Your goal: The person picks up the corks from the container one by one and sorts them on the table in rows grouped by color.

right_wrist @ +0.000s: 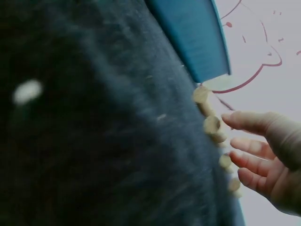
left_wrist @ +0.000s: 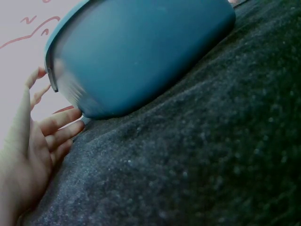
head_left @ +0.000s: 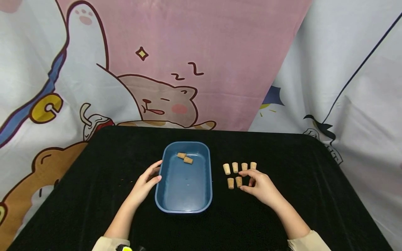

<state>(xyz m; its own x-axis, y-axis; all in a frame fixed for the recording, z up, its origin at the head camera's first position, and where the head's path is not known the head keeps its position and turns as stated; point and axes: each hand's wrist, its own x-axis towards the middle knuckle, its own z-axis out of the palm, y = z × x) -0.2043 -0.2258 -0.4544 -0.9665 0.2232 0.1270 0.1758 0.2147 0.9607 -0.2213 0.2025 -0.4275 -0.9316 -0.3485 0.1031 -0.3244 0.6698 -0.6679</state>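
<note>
A blue rectangular tray (head_left: 183, 211) stands on the black cloth in the head view, with two cork stoppers (head_left: 188, 160) lying in its far part. My left hand (head_left: 144, 184) rests against its left side, fingertips touching the rim and wall, fingers fairly straight. Right of the tray, several corks stand in two short rows. My right hand (head_left: 261, 187) is over the right end of the near row, thumb and index finger spread on either side of a cork (head_left: 238, 181). In the right wrist view its fingers are parted, with a gap between thumb and cork (right_wrist: 212, 125).
Black cloth (head_left: 276, 150) covers the table. Behind it hangs a curtain (head_left: 220, 52) with cartoon animals. More corks (head_left: 226, 169) form the far row, one partly behind my right hand.
</note>
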